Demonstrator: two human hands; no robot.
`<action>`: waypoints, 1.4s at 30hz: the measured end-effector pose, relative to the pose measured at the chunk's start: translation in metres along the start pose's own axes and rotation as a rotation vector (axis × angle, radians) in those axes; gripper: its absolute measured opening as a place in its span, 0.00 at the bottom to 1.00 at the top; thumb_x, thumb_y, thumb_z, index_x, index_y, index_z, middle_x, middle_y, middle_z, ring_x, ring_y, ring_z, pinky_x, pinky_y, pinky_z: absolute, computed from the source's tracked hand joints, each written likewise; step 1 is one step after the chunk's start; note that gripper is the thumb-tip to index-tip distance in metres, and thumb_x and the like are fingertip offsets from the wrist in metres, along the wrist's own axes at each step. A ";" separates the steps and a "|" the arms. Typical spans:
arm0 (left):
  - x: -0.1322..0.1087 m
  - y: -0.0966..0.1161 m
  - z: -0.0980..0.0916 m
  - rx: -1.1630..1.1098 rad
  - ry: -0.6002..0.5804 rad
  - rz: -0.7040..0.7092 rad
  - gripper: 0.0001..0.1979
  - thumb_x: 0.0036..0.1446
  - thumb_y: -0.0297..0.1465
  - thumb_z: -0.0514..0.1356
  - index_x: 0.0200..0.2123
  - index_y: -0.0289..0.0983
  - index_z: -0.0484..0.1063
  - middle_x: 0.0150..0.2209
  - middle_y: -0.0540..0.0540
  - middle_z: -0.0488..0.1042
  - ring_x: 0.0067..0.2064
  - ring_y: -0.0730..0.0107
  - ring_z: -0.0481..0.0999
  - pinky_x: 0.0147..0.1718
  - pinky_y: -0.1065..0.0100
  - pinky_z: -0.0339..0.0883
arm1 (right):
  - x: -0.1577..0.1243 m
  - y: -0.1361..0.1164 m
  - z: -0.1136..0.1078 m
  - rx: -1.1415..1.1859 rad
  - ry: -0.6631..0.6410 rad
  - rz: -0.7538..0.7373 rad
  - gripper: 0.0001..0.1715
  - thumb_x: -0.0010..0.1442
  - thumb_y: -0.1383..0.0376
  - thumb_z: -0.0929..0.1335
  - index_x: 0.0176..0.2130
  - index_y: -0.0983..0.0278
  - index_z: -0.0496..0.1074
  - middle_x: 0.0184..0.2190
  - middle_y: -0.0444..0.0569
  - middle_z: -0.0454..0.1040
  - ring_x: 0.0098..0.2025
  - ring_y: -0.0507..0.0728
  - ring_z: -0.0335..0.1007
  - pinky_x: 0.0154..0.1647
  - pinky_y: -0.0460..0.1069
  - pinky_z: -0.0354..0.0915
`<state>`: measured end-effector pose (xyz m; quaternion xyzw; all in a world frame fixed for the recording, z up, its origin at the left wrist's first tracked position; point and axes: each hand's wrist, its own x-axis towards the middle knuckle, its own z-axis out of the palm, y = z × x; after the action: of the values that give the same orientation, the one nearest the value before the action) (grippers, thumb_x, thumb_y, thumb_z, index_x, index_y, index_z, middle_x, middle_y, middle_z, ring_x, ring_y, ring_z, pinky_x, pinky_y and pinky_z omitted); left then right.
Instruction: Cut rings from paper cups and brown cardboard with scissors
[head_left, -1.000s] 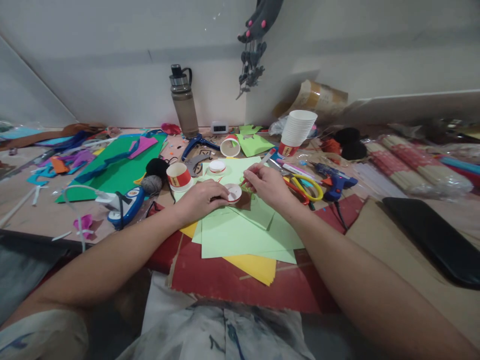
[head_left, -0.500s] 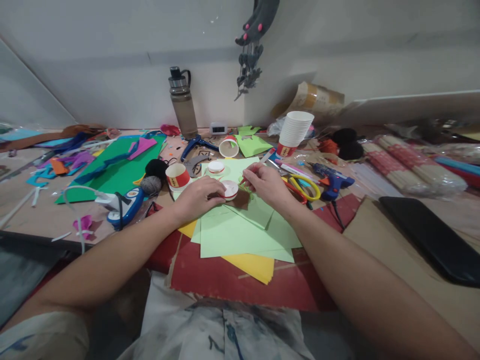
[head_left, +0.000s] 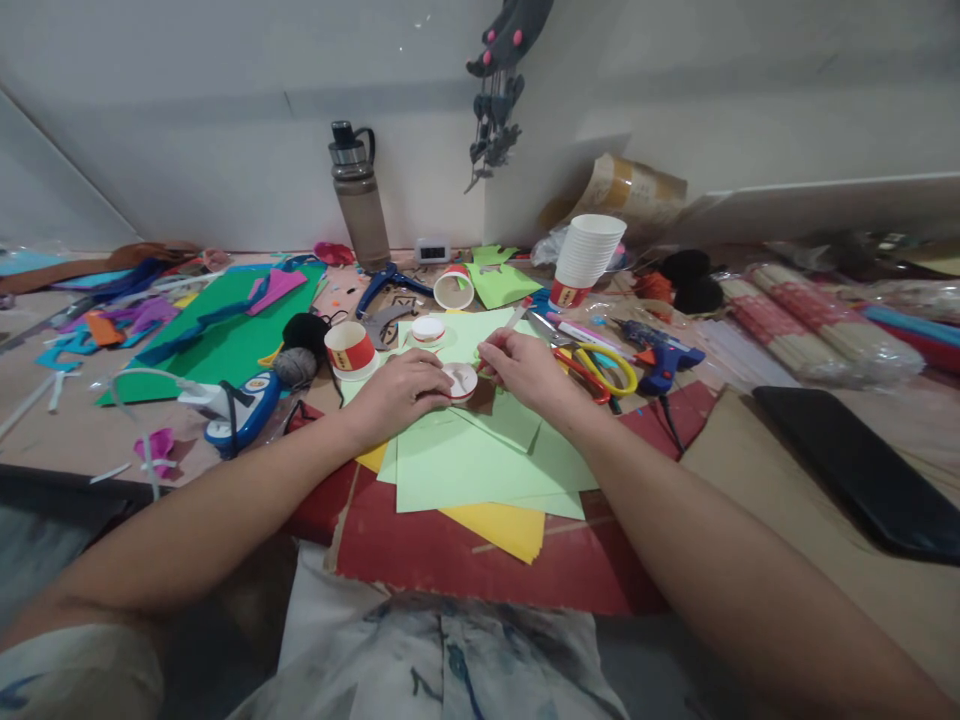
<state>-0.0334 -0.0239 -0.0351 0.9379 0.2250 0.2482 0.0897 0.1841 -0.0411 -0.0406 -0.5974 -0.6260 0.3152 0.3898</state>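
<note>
My left hand (head_left: 405,392) is closed at the fingertips on the edge of a shallow white disc with a red rim (head_left: 460,382), which looks like a cut-off paper cup base. My right hand (head_left: 521,368), just right of the disc, pinches a slim, pale, pen-like tool (head_left: 517,316) that slants up past the knuckles; its exact kind is unclear. Behind the disc rests a second white round piece (head_left: 428,330). A red and white paper cup (head_left: 352,351) stands beyond my left hand. Light green paper sheets (head_left: 480,470) lie beneath both hands.
Scissors with yellow and red handles (head_left: 615,368) and a blue glue gun (head_left: 660,355) lie to the right. A stack of paper cups (head_left: 587,260) and a water bottle (head_left: 360,200) stand behind. A black phone-like slab (head_left: 855,470) rests on brown paper.
The view has shifted slightly, so the scene sits a little further left and higher. Both hands keep their grips; the tool in my right hand has tilted a little.
</note>
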 end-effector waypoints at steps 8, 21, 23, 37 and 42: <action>-0.002 -0.003 0.003 -0.043 0.028 -0.002 0.04 0.57 0.30 0.62 0.35 0.39 0.78 0.39 0.45 0.80 0.49 0.62 0.72 0.49 0.58 0.69 | 0.003 0.005 0.000 -0.019 0.002 0.000 0.12 0.61 0.58 0.64 0.31 0.63 0.68 0.27 0.48 0.76 0.28 0.53 0.69 0.28 0.47 0.62; -0.003 -0.005 0.003 -0.008 0.017 0.017 0.05 0.58 0.30 0.61 0.36 0.39 0.78 0.39 0.44 0.80 0.49 0.62 0.72 0.47 0.59 0.69 | 0.006 0.005 0.004 0.063 0.037 -0.007 0.11 0.62 0.58 0.63 0.31 0.62 0.67 0.25 0.46 0.75 0.28 0.52 0.71 0.28 0.47 0.63; -0.005 -0.005 0.004 0.024 0.030 0.020 0.05 0.58 0.30 0.61 0.37 0.39 0.77 0.38 0.44 0.80 0.48 0.62 0.73 0.46 0.59 0.69 | 0.008 0.004 0.005 0.063 0.037 -0.008 0.11 0.61 0.59 0.63 0.30 0.62 0.67 0.25 0.46 0.75 0.28 0.52 0.70 0.29 0.47 0.63; -0.007 -0.002 0.005 0.024 0.001 0.043 0.07 0.62 0.32 0.57 0.37 0.37 0.75 0.39 0.42 0.79 0.44 0.65 0.77 0.44 0.62 0.70 | 0.035 -0.016 0.014 -0.030 -0.087 0.010 0.12 0.61 0.62 0.64 0.27 0.61 0.66 0.23 0.45 0.74 0.25 0.51 0.68 0.28 0.46 0.61; -0.008 -0.003 0.007 0.013 0.020 0.043 0.07 0.62 0.32 0.58 0.37 0.38 0.76 0.38 0.44 0.79 0.42 0.66 0.77 0.44 0.63 0.69 | 0.041 -0.016 0.026 -0.018 -0.159 0.010 0.13 0.61 0.61 0.65 0.26 0.62 0.66 0.22 0.43 0.73 0.24 0.51 0.66 0.27 0.46 0.59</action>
<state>-0.0372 -0.0252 -0.0452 0.9406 0.2073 0.2581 0.0758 0.1540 0.0005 -0.0355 -0.5769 -0.6549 0.3581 0.3318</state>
